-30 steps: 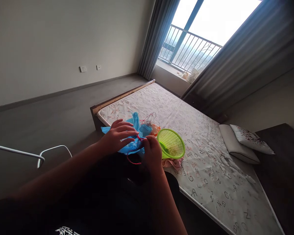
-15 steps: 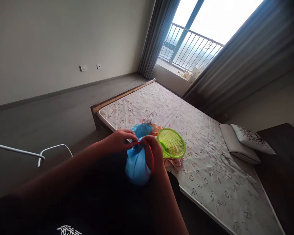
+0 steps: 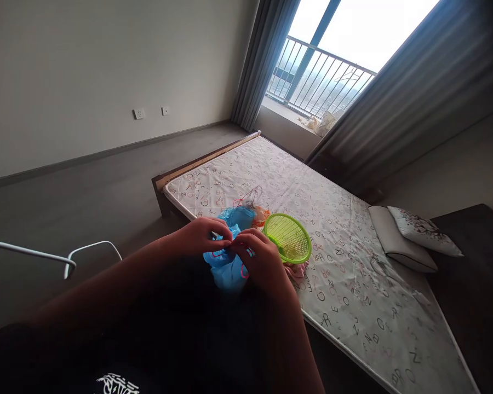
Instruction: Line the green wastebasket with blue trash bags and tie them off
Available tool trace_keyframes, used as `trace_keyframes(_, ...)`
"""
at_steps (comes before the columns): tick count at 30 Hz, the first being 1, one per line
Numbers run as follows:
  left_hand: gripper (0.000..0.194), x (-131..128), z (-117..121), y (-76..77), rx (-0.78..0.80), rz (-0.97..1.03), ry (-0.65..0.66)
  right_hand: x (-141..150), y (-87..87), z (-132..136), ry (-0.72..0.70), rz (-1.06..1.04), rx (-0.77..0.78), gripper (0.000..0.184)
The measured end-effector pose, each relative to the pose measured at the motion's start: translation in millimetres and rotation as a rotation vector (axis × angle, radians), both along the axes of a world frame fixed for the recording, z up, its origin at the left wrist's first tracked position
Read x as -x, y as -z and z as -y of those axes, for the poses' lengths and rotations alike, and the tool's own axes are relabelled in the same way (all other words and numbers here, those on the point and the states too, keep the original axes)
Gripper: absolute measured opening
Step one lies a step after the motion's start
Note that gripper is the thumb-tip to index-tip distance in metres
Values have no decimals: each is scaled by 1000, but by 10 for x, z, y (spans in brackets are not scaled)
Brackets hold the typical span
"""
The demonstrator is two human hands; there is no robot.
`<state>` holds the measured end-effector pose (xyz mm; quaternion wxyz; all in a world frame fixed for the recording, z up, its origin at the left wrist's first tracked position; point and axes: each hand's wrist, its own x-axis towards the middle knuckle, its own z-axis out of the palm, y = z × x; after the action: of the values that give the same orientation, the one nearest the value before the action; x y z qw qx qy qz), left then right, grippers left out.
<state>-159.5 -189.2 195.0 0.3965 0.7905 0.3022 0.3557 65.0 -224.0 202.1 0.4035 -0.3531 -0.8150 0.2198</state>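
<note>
at the near edge of the bed [image 3: 353,230], right in front of me, my left hand [image 3: 199,236] and my right hand [image 3: 261,261] meet over a blue plastic bag [image 3: 229,268]. both hands are pinched shut at the bag's gathered top, fingertips nearly touching each other, with a thin red drawstring [image 3: 244,272] looping out under my right fingers. the bag hangs between my hands and my lap, half over the mattress edge. it looks light, thin and limp, the kind of film that slides and crumples, so i judge the gathered neck and the string are the only sure places to grip; the body would just collapse under a squeeze. just beyond my fingers lies more blue plastic with a bit of orange, and a wire hanger [image 3: 252,195] rests behind it. a green plastic basket [image 3: 288,238] sits tipped beside my right hand, touching a pink cloth [image 3: 298,270] under it. two pillows [image 3: 411,241] lie well apart at the far side, near the dark curtain [image 3: 414,93]. a white frame [image 3: 72,260] stands on the floor to my left.
</note>
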Motion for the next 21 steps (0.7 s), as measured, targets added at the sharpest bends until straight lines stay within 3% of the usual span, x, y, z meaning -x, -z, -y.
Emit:
trace_keyframes(9,18,72,-59,-5,50,-91,119,-51,-76,45,-15,263,109,13)
trace_keyframes(16,26,124,-181,106,187,-105,251,-116,-76,47,-33,247,258,13)
trace_keyframes(19,28,136,-179,195,249,-7,170,-192,-77,11,53,155,318,13)
trace_keyframes(21,26,107,-138,217,160,57,85,-214,-65,-7,121,68,351,15)
